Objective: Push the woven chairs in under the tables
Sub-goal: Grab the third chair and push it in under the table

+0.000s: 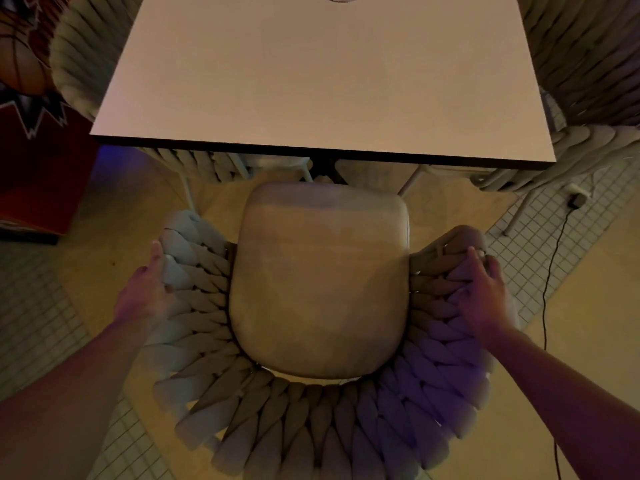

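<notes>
A woven chair (311, 420) with a thick braided backrest and a smooth beige seat cushion (322, 278) stands right below me, facing the white square table (318, 74). The front of the seat sits just short of the table's near edge. My left hand (149, 292) presses flat against the outside of the chair's left arm, fingers pointing forward. My right hand (485, 296) grips over the top of the right arm, fingers curled onto the braid.
Two more woven chairs flank the table, one at the left (79, 64) and one at the right (588, 64), their legs reaching under it. A black cable (550, 271) and plug lie on the tiled floor at the right. A red panel (38, 168) stands at the left.
</notes>
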